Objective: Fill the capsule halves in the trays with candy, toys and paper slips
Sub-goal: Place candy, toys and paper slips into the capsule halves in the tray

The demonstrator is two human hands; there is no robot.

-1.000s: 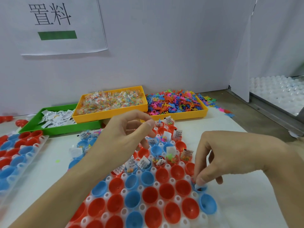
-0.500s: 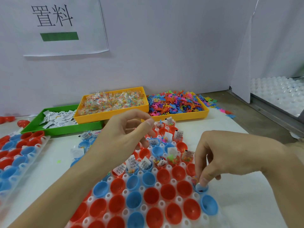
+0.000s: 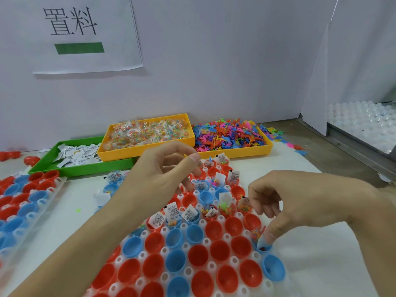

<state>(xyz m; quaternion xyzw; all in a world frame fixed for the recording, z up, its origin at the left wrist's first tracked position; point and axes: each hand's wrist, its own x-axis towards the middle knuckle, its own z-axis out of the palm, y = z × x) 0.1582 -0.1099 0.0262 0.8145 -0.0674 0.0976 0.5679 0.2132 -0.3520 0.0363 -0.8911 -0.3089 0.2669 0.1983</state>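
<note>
A white tray (image 3: 211,265) of red and blue capsule halves lies in front of me. Its far rows hold candy, toys and paper slips (image 3: 172,211); the near rows are bare. My right hand (image 3: 300,202) pinches a candy packet (image 3: 255,233) and its thumb presses down into a blue half (image 3: 263,248) at the tray's right edge. My left hand (image 3: 162,174) hovers over the tray's far left part with curled fingers. Whatever lies in that palm is hidden.
A green tray (image 3: 81,170) of paper slips, a yellow tray (image 3: 137,152) of candy packets and a yellow tray (image 3: 237,154) of coloured toys stand along the back wall. A second capsule tray (image 3: 53,189) lies at the left. Loose toys (image 3: 278,133) lie at the far right.
My right thumb has pushed the candy packet lower into the blue half. The left hand has stayed almost still over the tray.
</note>
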